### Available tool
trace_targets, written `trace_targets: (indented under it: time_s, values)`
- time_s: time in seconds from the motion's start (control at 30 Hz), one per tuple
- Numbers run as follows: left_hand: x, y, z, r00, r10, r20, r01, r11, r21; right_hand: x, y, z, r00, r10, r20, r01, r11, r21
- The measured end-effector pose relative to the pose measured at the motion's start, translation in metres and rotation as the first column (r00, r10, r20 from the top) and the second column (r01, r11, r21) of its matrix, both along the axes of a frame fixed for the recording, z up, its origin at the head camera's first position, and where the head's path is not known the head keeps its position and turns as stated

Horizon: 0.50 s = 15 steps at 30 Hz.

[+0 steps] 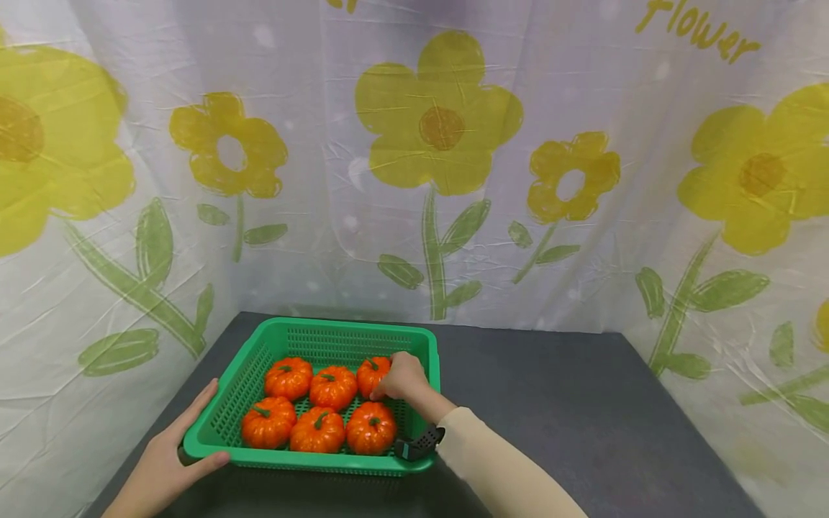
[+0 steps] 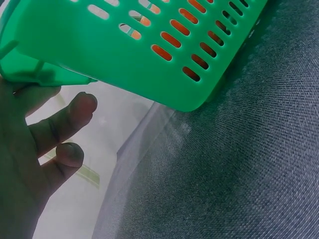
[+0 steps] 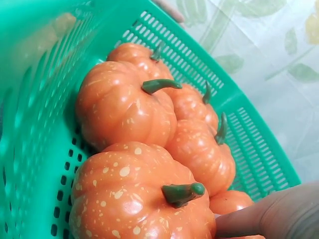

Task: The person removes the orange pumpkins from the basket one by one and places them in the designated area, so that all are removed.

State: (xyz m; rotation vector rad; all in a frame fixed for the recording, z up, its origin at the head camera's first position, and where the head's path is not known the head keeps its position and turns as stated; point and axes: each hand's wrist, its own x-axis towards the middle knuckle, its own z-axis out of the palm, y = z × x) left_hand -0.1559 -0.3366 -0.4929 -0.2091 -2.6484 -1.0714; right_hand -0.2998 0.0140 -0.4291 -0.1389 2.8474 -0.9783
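Observation:
A green plastic basket (image 1: 311, 459) with slotted walls holds several glossy orange toy pumpkins with green stems, set in two rows. My left hand (image 1: 165, 455) spans the basket's front left corner, thumb along the front rim and fingers along the left side. In the left wrist view, two fingertips (image 2: 82, 107) stand free below the rim. My right hand (image 1: 406, 378) reaches inside and grips the back right pumpkin (image 1: 371, 373). Just in front of that hand sits the front right pumpkin (image 1: 371, 428), which fills much of the right wrist view.
The basket stands on the left part of a dark grey table (image 1: 550, 410). A white curtain (image 1: 324, 216) with yellow flowers hangs behind the table and along both sides. A black wristband (image 1: 419, 444) on the right wrist lies over the basket's front right corner.

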Motion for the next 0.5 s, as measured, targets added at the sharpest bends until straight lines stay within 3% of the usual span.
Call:
trace_targets:
  time_s: [0.27, 0.5]
  values:
    - [0.0005, -0.0004, -0.0004, 1.0, -0.003, 0.011, 0.002, 1.0, 0.008, -0.0018, -0.0002, -0.0018, 1.0, -0.014, -0.004, 0.014, 1.0, -0.011]
    - [0.0009, -0.0011, -0.001, 1.0, -0.005, 0.029, 0.005, 1.0, 0.0, -0.0024, 0.003, -0.0014, 0.999, -0.028, -0.037, 0.023, 0.992, -0.125]
